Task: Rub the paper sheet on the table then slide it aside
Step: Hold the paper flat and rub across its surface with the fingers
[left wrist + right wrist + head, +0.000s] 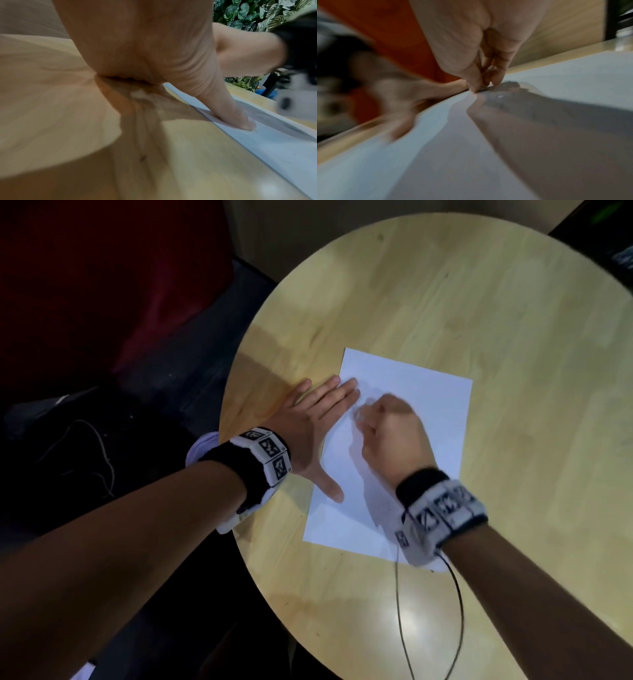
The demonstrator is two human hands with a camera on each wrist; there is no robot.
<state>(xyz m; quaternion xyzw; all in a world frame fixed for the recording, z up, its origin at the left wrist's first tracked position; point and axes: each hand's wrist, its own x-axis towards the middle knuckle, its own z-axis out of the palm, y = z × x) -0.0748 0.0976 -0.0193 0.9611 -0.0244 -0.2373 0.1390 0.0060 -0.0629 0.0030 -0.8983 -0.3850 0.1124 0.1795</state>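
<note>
Rubbing looks underway: my right hand (390,433) is curled, fingertips (494,79) down on the thin white paper sheet (428,405), possibly pinching something small; I cannot tell. My left hand (308,426) lies flat with fingers spread, pinning the sheet's left edge to the round pale wooden worktop (445,302). I judge the sheet light, limp and slippery, so I'd slide it under flat fingers rather than pinch it.
</note>
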